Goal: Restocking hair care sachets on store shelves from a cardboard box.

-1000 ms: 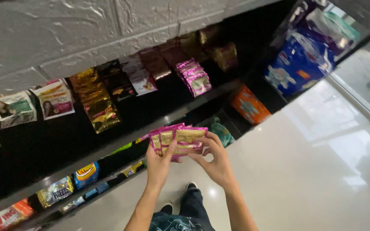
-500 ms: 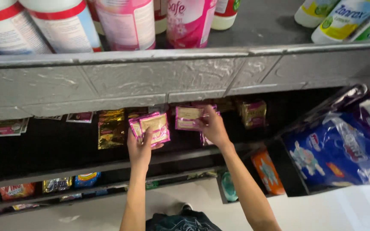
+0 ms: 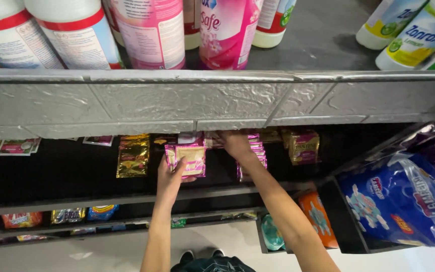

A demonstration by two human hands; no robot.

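Observation:
My left hand (image 3: 171, 175) grips a fan of pink and yellow sachets (image 3: 188, 159) in front of the dark shelf. My right hand (image 3: 233, 143) reaches further in, under the grey shelf ledge (image 3: 217, 103), and its fingers touch the top of a hanging strip of pink sachets (image 3: 254, 153). Its fingertips are partly hidden by the ledge, so I cannot tell whether it holds a sachet. Gold sachets (image 3: 133, 155) hang to the left of my left hand.
Big bottles, white, pink and yellow-green, stand on the top shelf (image 3: 318, 35). More sachets (image 3: 304, 147) hang to the right. A large blue bag (image 3: 404, 199) sits at the right, an orange pack (image 3: 317, 217) below it. Small packets line the lower shelves (image 3: 66, 216).
The view has swung up from the floor to the shelves. My hands split apart: the left keeps the sachets, the right has gone deeper under the ledge to the hanging pink strip.

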